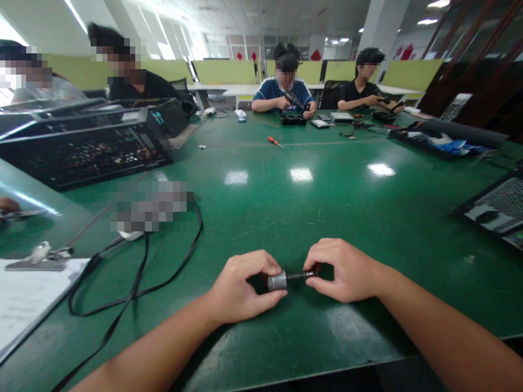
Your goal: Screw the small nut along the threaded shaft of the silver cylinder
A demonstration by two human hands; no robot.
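Near the front edge of the green table [261, 218], a silver metal cylinder [278, 280] with a thin dark shaft lies between my hands. My left hand [247, 286] pinches the cylinder between thumb and fingers. The shaft points right, to a small dark metal end piece [311, 274]. My right hand [341, 269] holds that end piece between thumb and fingertips. The cylinder, shaft and end piece form one line, roughly level.
Black cables [196, 239] curl at left beside a clipboard with paper [28, 299]. A large black case [85, 147] stands back left. An orange screwdriver [274, 141] lies mid-table. Black trays [449, 142] are at right. Several people sit around the table.
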